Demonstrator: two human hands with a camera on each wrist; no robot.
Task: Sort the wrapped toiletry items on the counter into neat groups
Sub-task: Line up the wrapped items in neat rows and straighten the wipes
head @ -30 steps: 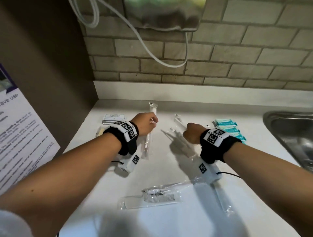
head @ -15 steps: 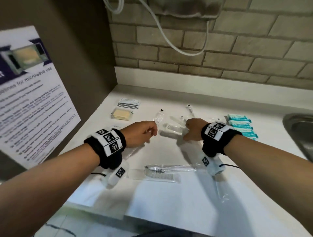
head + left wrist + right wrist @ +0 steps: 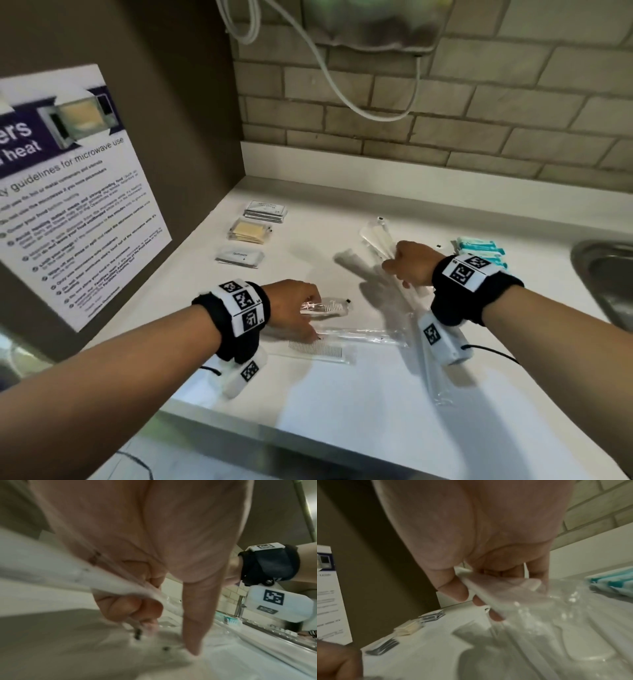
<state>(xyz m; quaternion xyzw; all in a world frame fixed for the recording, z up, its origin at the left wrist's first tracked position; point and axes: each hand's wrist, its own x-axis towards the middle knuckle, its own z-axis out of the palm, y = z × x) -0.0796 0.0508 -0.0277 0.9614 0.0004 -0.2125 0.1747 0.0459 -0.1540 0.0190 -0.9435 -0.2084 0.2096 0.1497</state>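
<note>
My left hand (image 3: 301, 311) grips a clear-wrapped comb (image 3: 330, 306) low over the white counter (image 3: 342, 404). In the left wrist view its curled fingers hold the wrapper (image 3: 51, 574) while the straight index finger (image 3: 195, 628) touches the counter. Just in front lie a wrapped toothbrush (image 3: 363, 335) and another wrapped comb (image 3: 322, 351). My right hand (image 3: 402, 267) holds a bundle of long clear-wrapped items (image 3: 376, 236), pinched between thumb and fingers (image 3: 453, 589) in the right wrist view. One more long wrapped item (image 3: 433, 373) lies under my right wrist.
Stacks stand at the back left: white sachets (image 3: 265, 209), yellow packets (image 3: 248, 230), toothpaste sachets (image 3: 239, 257). Teal packets (image 3: 479, 247) sit beyond my right wrist. A steel sink (image 3: 606, 274) is at the right, a brown panel with a poster (image 3: 78, 192) at the left.
My left hand has drawn back toward the counter's front edge with the wrapped comb, down beside the toothbrush and other comb. My right hand has gathered and raised the bundle of long wrapped items.
</note>
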